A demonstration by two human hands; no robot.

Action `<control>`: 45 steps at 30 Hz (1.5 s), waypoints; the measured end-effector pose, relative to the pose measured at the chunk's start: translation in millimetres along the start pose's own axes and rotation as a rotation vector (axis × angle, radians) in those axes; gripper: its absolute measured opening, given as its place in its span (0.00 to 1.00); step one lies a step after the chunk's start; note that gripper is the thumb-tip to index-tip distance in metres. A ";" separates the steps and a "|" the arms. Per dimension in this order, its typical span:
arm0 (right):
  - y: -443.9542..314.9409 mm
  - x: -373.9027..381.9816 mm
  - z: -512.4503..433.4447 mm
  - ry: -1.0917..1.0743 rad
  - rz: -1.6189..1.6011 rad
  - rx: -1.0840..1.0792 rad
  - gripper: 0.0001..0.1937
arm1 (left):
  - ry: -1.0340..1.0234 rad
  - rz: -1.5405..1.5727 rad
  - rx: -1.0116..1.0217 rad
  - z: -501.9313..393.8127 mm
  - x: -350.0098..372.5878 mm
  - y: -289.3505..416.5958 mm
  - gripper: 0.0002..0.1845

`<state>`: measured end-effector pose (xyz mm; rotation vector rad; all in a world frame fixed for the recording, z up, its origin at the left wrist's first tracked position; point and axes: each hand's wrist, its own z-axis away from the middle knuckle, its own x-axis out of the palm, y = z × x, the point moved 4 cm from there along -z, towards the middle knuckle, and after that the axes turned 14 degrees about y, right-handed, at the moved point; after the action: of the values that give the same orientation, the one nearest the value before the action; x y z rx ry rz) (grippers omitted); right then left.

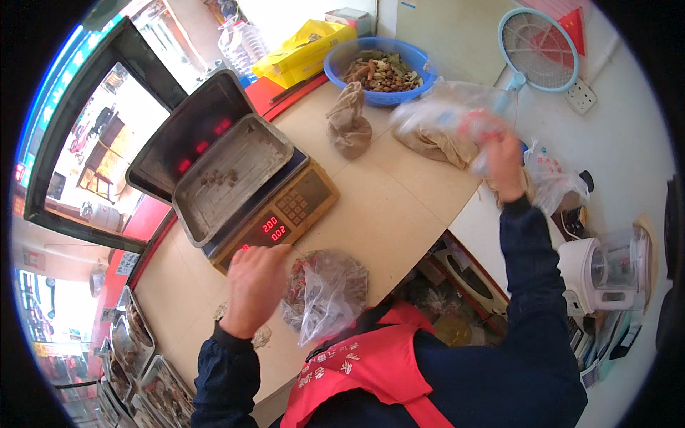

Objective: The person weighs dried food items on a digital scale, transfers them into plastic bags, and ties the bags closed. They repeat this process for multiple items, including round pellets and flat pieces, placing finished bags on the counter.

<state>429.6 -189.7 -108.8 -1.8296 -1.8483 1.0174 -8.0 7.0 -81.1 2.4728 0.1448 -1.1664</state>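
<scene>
My right hand (503,155) is closed on a blurred clear plastic bag (455,112) with red print, over a tan cloth bag (433,144) at the back right of the counter. My left hand (257,286) is at the lower edge of a digital scale (307,200) with lit red digits; whether its fingers touch the scale I cannot tell, and they hide part of the display. On the scale, a metal tray (235,176) bears a few small brown pieces (219,177). Right of my left hand lies a clear plastic bag (326,291) with dark and reddish contents.
A blue plastic basin (385,98) of dried ingredients and a tied tan cloth pouch (349,128) stand at the back of the counter (374,192). A yellow bag (305,51) lies beside the basin. An open drawer or shelf (455,299) is below the counter's right edge; trays (160,385) are lower left.
</scene>
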 end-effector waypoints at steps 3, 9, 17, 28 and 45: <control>53.4 -17.6 -93.3 0.267 0.328 -0.122 0.22 | 0.058 0.014 -0.115 11.6 -13.5 -11.4 0.09; 176.9 38.7 -101.9 -0.317 1.079 -0.031 0.33 | -0.021 -0.077 -0.125 44.0 -34.2 -11.2 0.08; 307.5 92.2 -63.9 -0.803 0.851 0.163 0.32 | 0.145 -0.100 -0.605 121.8 -83.6 -29.1 0.07; 86.4 29.8 -31.7 -0.454 0.346 -0.059 0.31 | -0.039 0.407 -0.754 173.6 17.5 15.6 0.19; -215.7 119.8 212.9 -0.737 -0.473 0.048 0.08 | 0.406 0.502 -0.310 82.8 -13.3 55.5 0.14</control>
<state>115.4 -106.5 -133.2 -0.9384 -2.4530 1.6432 -61.7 -75.7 -100.9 2.2469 -0.1649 -0.3969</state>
